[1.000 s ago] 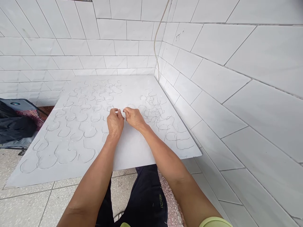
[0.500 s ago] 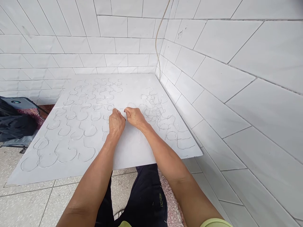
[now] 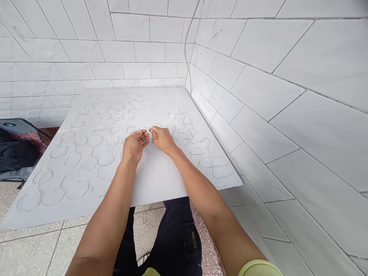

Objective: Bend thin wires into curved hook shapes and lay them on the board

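My left hand [image 3: 135, 143] is over the white board [image 3: 161, 180], its palm turned inward. Its thumb and index finger pinch together at a thin bent wire, while the other fingers are loosely curled and apart. Close beside it on the right, my right hand [image 3: 161, 138] is closed, thumb against index finger, on the same wire; most of this wire is hidden by the fingers. Rows of wires bent into S-like curves [image 3: 99, 159] lie on the left part of the board. To the right of my hands lies a loose tangle of curved wires [image 3: 186, 132].
White tiled walls [image 3: 258, 84] meet in a corner behind and right of the board. A cable [image 3: 186, 50] hangs down there. At the left stands a folding chair [image 3: 17, 126] with dark cloth [image 3: 17, 155] on it. The floor [image 3: 28, 249] is speckled.
My left hand has rolled over and its lower fingers have opened from a fist-like grip. My right hand stays closed in nearly the same place. The view has shifted slightly.
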A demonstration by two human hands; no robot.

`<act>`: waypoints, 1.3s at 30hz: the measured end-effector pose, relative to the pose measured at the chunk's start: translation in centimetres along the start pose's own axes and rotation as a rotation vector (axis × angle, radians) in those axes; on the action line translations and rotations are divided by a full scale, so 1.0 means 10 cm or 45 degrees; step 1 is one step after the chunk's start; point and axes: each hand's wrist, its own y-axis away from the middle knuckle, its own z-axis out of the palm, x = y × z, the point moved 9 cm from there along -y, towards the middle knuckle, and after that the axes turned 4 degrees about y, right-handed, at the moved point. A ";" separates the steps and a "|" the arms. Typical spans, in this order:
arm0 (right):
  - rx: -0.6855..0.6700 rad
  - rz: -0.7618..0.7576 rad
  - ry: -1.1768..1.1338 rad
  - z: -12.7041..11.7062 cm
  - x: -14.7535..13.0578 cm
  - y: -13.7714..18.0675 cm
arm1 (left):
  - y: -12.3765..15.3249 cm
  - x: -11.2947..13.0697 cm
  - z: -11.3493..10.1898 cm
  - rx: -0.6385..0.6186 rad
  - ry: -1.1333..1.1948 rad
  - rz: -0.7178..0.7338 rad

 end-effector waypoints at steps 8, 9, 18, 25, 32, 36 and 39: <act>-0.024 0.006 0.019 0.02 0.01 0.01 | 0.03 -0.02 0.09 -0.105 0.289 -0.131; -0.047 0.005 0.023 0.03 0.01 0.01 | 0.02 -0.02 0.09 -0.104 0.285 -0.124; 0.187 -0.056 -0.354 -0.33 -0.08 0.00 | 0.03 0.10 0.05 -0.042 0.027 0.081; 0.153 -0.034 -0.510 -0.36 -0.12 0.01 | 0.28 0.39 0.19 0.172 -0.831 0.591; -0.033 0.058 -0.921 -0.23 -0.02 -0.04 | 0.31 0.41 0.28 0.131 -1.032 0.742; -0.036 0.047 -1.028 -0.25 0.01 -0.06 | 0.36 0.44 0.29 0.142 -0.931 0.733; -0.018 0.067 -1.081 -0.28 0.02 -0.07 | 0.45 0.56 0.27 0.217 -0.801 0.810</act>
